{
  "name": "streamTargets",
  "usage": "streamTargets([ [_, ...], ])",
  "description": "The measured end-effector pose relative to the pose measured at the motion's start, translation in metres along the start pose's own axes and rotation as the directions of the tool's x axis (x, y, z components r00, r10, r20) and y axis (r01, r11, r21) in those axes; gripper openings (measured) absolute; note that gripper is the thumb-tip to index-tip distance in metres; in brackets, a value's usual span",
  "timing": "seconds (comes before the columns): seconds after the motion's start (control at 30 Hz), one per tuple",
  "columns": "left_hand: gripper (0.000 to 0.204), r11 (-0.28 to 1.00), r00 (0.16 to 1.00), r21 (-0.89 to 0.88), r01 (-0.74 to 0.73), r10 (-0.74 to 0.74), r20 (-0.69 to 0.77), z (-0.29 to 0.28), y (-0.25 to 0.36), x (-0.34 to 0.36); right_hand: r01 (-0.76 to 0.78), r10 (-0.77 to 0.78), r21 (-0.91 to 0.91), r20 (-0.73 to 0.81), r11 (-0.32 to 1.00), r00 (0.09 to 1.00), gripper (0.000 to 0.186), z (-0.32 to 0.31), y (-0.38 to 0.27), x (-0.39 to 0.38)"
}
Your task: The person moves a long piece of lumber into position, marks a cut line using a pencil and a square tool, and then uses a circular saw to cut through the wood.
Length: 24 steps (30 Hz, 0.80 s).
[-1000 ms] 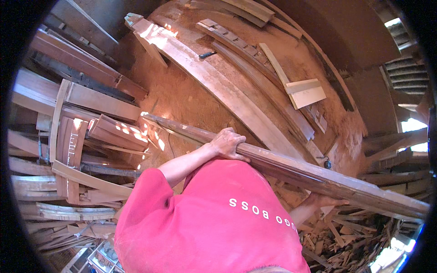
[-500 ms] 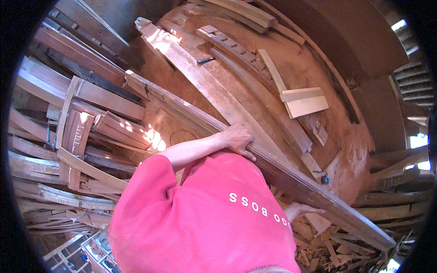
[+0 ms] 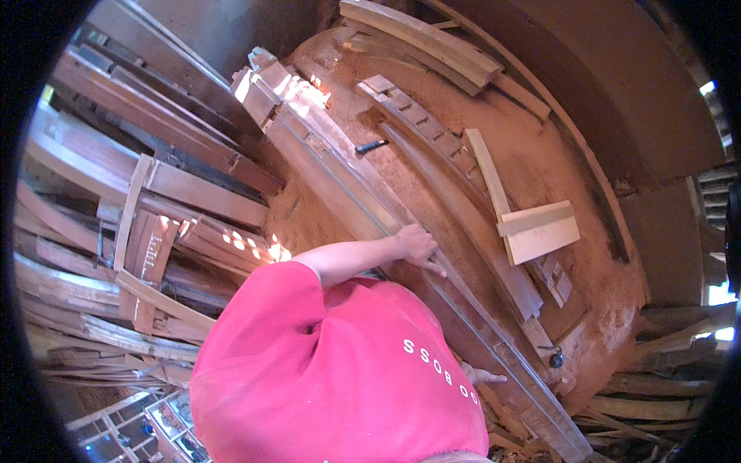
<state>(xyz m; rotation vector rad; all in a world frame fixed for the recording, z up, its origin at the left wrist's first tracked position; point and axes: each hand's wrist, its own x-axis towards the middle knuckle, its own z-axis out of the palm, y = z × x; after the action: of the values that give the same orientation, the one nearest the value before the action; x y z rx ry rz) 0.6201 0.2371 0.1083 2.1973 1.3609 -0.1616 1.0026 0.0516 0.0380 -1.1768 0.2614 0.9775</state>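
A long, thick wooden plank (image 3: 340, 189) runs diagonally in front of me, from the far left to the near right, with slots and a groove along its upper edge. My left hand (image 3: 417, 248) is closed over that upper edge near the middle. Further down to the right, my right hand (image 3: 482, 376) lies against the plank's near side with its fingers stretched out; part of it is hidden behind my red shirt. Beside the plank's far side is the pale wooden bench board (image 3: 367, 174), with a dark-handled tool (image 3: 371, 146) on it.
A notched timber (image 3: 417, 112) and a pale L-shaped wooden piece (image 3: 540, 235) lie beyond the bench on reddish sawdust. A small dark round object (image 3: 556, 360) sits at the right. Stacked timbers (image 3: 208, 193) fill the left side. Curved boards (image 3: 421, 38) lie at the back.
The plank has swung round: its far end moved right against the bench board, and its near end moved left. Both hands stayed on it, and my view shifted slightly.
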Motion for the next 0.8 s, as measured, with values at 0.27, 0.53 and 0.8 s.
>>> streamTargets([
  [0.27,0.097,0.998,0.970,-0.036,0.055,-0.045,0.239,0.020,-0.080,0.053,-0.050,0.048,-0.021,-0.083,0.999,0.995,0.099,0.007,0.063,-0.002],
  [0.53,0.098,0.999,0.914,-0.028,0.038,-0.024,0.405,0.021,-0.088,0.071,-0.156,0.154,-0.003,-0.158,0.988,0.975,0.098,0.006,0.087,0.017],
  [0.8,0.068,1.000,1.000,-0.020,-0.021,0.021,0.009,0.060,-0.097,0.042,-0.396,0.133,-0.607,-0.431,0.689,0.892,0.073,0.001,0.064,0.025],
])
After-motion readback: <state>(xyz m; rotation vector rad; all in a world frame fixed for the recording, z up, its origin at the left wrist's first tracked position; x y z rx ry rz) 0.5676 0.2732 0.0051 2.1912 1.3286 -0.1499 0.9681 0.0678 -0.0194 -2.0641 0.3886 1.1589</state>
